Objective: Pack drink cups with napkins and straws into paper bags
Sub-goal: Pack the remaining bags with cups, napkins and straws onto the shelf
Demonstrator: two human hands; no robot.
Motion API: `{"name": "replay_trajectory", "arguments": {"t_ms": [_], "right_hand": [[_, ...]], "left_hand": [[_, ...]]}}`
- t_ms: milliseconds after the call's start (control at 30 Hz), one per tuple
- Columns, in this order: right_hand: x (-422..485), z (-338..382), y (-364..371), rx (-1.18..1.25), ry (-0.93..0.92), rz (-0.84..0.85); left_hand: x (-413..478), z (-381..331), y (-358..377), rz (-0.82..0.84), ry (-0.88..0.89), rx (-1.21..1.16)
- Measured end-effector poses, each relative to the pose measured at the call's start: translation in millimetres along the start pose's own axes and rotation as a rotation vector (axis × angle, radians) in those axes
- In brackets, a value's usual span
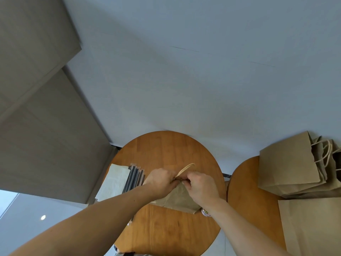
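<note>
Paper bag, plain brown, sits at lower centre of the frame on a round wooden table, and both hands meet at its top edge. Left hand: fingers curled inward, pinching the bag's upper edge. Right hand: fingers likewise curled tight, gripping the same edge just beside the left hand, so that the knuckles nearly touch. Twine handle loops up and away from between the two hands. No print or logo shows on the visible bag face. Left of the hands lie white napkins in a flat pile, and just beside them, partly under the left forearm, a row of dark wrapped straws. Under the right wrist a small round printed object peeks out beside the bag's lower corner; red and green marks are visible but the lettering is too small to read. At right of frame, a second wooden table carries a stack of brown bags with twine handles, unprinted, and another flat brown bag lies in the lower right.
</note>
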State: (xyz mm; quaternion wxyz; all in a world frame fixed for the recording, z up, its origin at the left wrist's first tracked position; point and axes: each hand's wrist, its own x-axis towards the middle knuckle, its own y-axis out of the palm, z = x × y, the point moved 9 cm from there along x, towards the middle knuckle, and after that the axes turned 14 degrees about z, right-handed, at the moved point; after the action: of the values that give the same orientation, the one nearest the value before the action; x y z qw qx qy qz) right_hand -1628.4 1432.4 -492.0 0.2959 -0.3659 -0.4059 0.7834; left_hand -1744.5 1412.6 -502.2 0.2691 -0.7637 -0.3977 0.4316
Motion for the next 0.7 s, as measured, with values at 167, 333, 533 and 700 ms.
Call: {"name": "replay_trajectory", "arguments": {"t_ms": [167, 333, 533, 700], "right_hand": [[-0.2, -3.0, 4.7, -0.05, 0.074, 0.012], [-1.5, -2.7, 6.2, -0.064, 0.091, 0.027], [-6.0, 0.9, 4.5, -0.087, 0.076, -0.004], [-42.3, -0.5, -17.3, 0.226, -0.167, -0.317]], "left_hand": [[0.0, 5.6, 1.6, -0.062, -0.037, -0.057], [0.0, 4.0, 5.4, -0.059, -0.024, -0.038], [-5.1, 0.5, 2.1, -0.072, 0.013, -0.061], [-8.9, -0.3, -12.5, -0.001, 0.048, -0.118]]}}
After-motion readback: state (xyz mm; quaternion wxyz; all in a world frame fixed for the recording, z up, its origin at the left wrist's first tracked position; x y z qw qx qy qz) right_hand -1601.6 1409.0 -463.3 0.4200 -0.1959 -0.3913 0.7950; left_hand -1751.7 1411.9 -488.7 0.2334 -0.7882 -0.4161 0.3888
